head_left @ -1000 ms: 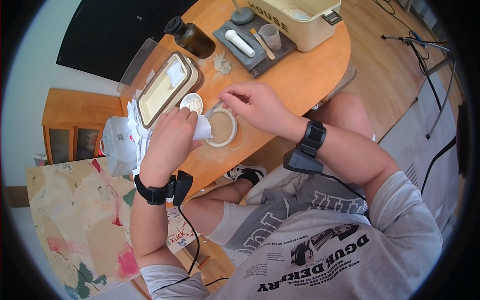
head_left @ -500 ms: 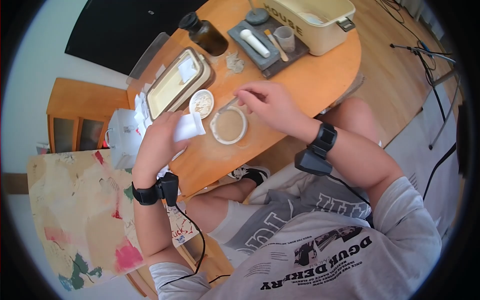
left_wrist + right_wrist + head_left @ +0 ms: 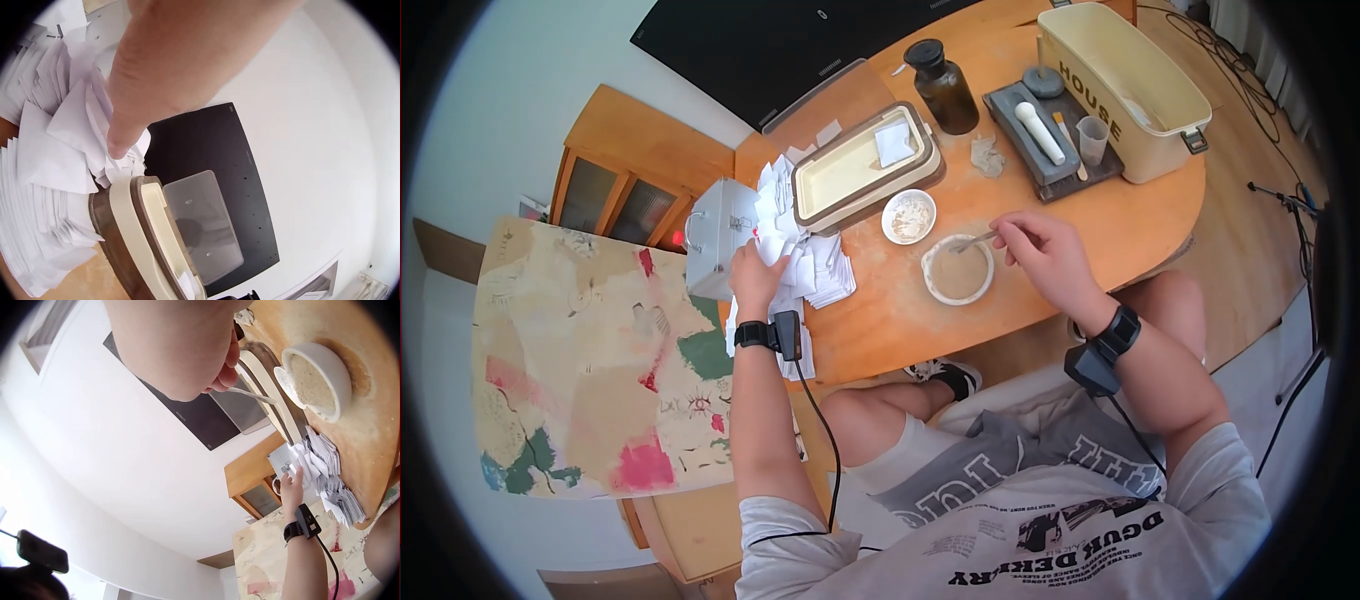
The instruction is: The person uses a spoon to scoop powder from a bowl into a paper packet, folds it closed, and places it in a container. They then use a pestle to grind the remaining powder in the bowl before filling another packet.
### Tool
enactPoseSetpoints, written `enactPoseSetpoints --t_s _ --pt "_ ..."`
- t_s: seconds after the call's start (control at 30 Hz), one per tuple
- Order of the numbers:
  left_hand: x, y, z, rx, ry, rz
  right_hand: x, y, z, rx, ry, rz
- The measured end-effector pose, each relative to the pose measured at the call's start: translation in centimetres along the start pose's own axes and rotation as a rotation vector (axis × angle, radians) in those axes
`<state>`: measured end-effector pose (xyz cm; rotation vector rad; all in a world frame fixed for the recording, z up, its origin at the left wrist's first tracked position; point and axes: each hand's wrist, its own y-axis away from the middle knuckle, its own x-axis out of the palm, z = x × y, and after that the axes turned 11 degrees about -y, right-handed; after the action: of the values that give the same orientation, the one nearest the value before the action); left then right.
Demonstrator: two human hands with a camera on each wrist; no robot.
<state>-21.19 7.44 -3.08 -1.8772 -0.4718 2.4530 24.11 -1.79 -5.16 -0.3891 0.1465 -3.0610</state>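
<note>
My left hand [image 3: 755, 278] lies on the pile of white folded papers [image 3: 832, 272], thumb and fingers apart; whether a paper is under its fingers I cannot tell. In the left wrist view, the hand [image 3: 169, 69] reaches over the loose papers [image 3: 53, 150]. Pinched in my right hand [image 3: 1045, 258] is a thin metal spatula [image 3: 972, 242], its tip over a white bowl of tan powder [image 3: 960, 274]. The right wrist view shows the right hand [image 3: 178, 350] curled round the spatula's handle, near the bowl [image 3: 340, 381]. A small white dish with pale flakes [image 3: 909, 217] stands beside the bowl.
A cream lidded box [image 3: 855, 178], a dark jar [image 3: 945, 92] and a crumpled scrap [image 3: 987, 157] lie behind. Further right are a dark tray with a white pestle [image 3: 1040, 134], a brush, a clear cup [image 3: 1092, 140] and a cream bin [image 3: 1122, 90]. A silver case [image 3: 718, 238] adjoins the papers.
My left hand has moved left from beside the bowl, where it held a white paper packet, onto the paper pile. The right hand keeps its pinch on the spatula at the bowl. The head view has shifted.
</note>
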Motion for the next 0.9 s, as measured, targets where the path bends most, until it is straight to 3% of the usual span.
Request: enactPoseSetpoints --t_s 0.07,0.17,0.23,0.3,0.4,0.5,0.57,0.7,0.9 --pt "0.2 -0.8 -0.7 0.056 -0.038 -0.169 0.1 0.1 0.3 -0.008 0.012 -0.012" --pt "-0.6 -3.2 -3.1 0.099 0.069 -0.183 0.1 0.2 0.4 -0.008 0.033 -0.023" --pt "-1.8 -4.0 -7.2 0.153 0.122 -0.258 0.1 -0.1 0.5 -0.014 0.045 -0.013" --pt "-2.3 -5.3 -11.3 0.256 0.229 -0.144 0.1 -0.1 0.5 -0.017 0.010 -0.030" --pt "-2.2 -6.9 -17.5 0.318 0.310 -0.109 -0.3 -0.2 0.7 -0.035 -0.016 -0.051" --pt "-2.5 -7.9 -22.3 0.294 0.353 0.027 -0.5 -0.4 1.0 -0.044 -0.016 -0.065" --pt "-3.2 -8.4 -24.5 0.217 0.174 0.207 -0.7 -0.5 1.1 -0.057 -0.022 -0.080" --pt "-3.9 -9.2 -26.8 0.143 0.033 0.325 -0.8 -0.5 1.1 -0.108 0.037 -0.075" --pt "-1.3 -11.2 -27.0 0.102 0.140 0.412 -0.8 -0.3 1.3 -0.105 0.057 -0.028"
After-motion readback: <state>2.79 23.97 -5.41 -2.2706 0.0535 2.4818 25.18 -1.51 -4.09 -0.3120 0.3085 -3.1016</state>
